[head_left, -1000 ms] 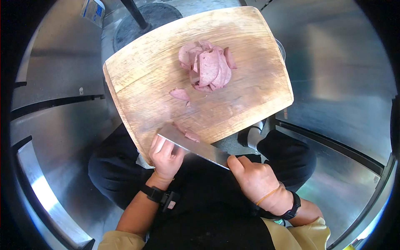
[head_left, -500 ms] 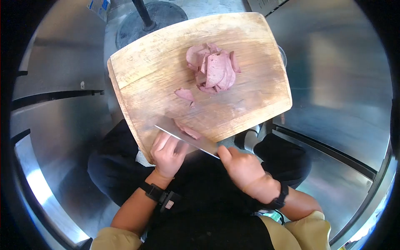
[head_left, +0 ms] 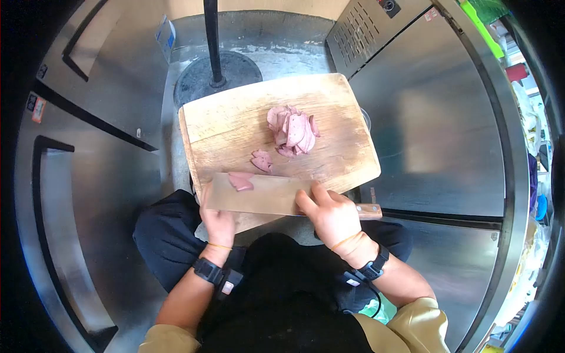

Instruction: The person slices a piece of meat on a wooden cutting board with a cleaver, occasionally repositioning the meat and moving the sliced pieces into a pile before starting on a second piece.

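Observation:
A wooden cutting board [head_left: 218,129] lies in front of me, with a heap of pink meat slices [head_left: 293,130] on it and a few smaller pieces [head_left: 262,160] nearer to me. My right hand [head_left: 332,219] is closed on a cleaver [head_left: 265,197], near the rear of the blade; the wooden handle sticks out to its right. The blade lies nearly flat over the board's near part, with a meat slice [head_left: 241,181] on its upper face. My left hand [head_left: 218,220] is at the blade's left end, its fingers partly behind the blade, so its hold is unclear.
Steel cabinets stand on the left [head_left: 118,76] and right [head_left: 435,117]. Beyond the board a black pole [head_left: 213,41] rises from a round base [head_left: 244,69] on the floor. Bags and colourful items line the far right edge.
The cleaver has turned from a slanted, edge-down pose to lying flat, with a slice on it. My right hand has shifted from the handle end towards the blade. The view has tilted upward.

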### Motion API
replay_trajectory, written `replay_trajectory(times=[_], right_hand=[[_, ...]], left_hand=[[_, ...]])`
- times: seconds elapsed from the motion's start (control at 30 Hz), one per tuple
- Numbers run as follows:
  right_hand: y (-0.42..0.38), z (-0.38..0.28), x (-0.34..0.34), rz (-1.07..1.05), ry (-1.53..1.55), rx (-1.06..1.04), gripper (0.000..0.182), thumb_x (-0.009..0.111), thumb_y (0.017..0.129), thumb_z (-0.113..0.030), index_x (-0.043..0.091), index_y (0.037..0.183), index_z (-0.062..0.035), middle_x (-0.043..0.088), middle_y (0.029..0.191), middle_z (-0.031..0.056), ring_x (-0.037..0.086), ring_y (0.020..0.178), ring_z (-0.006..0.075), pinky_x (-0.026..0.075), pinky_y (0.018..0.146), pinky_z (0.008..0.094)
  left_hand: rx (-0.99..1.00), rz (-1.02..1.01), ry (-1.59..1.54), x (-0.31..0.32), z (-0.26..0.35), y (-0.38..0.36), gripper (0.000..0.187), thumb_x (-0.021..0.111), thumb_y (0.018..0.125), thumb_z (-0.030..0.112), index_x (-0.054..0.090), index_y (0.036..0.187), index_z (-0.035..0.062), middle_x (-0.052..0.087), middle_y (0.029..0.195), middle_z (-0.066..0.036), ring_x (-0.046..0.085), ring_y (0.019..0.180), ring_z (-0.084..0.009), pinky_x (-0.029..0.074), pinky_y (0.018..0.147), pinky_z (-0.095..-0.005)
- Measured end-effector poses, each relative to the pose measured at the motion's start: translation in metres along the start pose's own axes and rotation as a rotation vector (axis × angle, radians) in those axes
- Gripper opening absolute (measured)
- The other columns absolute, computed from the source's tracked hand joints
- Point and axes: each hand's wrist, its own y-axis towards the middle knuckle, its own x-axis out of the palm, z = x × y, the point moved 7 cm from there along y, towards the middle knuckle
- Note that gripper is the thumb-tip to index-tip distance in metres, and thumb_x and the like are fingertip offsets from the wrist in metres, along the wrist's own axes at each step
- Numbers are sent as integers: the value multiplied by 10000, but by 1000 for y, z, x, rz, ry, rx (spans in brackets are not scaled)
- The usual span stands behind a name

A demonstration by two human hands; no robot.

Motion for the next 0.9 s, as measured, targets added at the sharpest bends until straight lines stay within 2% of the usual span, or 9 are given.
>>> replay_trajectory(times=[0.1,0.2,0.3,0.33,0.43,0.67,0.77,0.8,0.9], right_hand=[[-12,4,-4,23,-57,18,265,639,709,-110,575,966,-123,589,964,72,644,706,206,530,606,304],[-22,4,-14,52,-106,29,270,644,695,-117,595,960,-133,607,1023,81,631,694,194,522,602,306],[-32,2,-21,89,-192,-42,325,589,707,-149,605,1032,-159,613,1063,125,603,664,166,517,583,280],[-35,1,-23,90,-197,-54,327,590,706,-151,607,1032,-160,613,1074,129,602,668,164,516,584,279],[-38,0,-32,86,-215,-74,333,590,703,-155,612,1035,-160,612,1096,139,599,672,159,513,586,278],[-44,11,-24,69,-204,-21,334,595,699,-163,615,1032,-144,613,1069,124,597,650,155,511,576,277],[-46,20,-16,65,-167,12,330,598,696,-165,614,1024,-136,613,1041,110,597,645,152,509,569,274],[-46,22,-14,62,-151,22,328,599,695,-165,613,1021,-134,613,1032,106,597,644,152,509,567,272],[-44,27,-19,32,-64,101,257,647,691,-92,593,942,-114,600,989,72,645,714,205,532,608,315]], left_hand=[[-163,39,-158,-12,14,25,219,544,988,197,621,1096,23,612,1002,-14,552,905,-76,437,826,-225],[-222,-207,-186,-1,44,36,266,597,946,173,612,1155,10,648,1055,-43,594,933,-108,460,847,-256],[-25,-698,-99,35,80,23,351,673,861,122,602,1185,7,668,1060,-87,633,954,-166,473,853,-283],[339,-712,225,41,96,23,397,719,779,75,624,1160,13,669,1050,-113,649,962,-217,484,859,-306],[121,-868,125,54,73,19,388,729,790,23,625,1164,8,624,1100,-90,632,1006,-168,516,877,-284],[-20,-776,36,76,49,27,311,709,807,-11,622,1105,11,634,1047,-48,626,982,-135,520,867,-279],[48,-627,27,83,20,47,300,698,780,-22,638,1071,17,670,1027,-84,662,945,-189,514,847,-308],[-64,-610,-10,85,27,53,271,674,792,-54,638,1053,12,661,1038,-87,659,935,-175,526,821,-299],[38,-481,-11,90,32,75,260,669,801,-59,636,1050,7,654,1047,-99,657,877,-152,537,790,-288]])
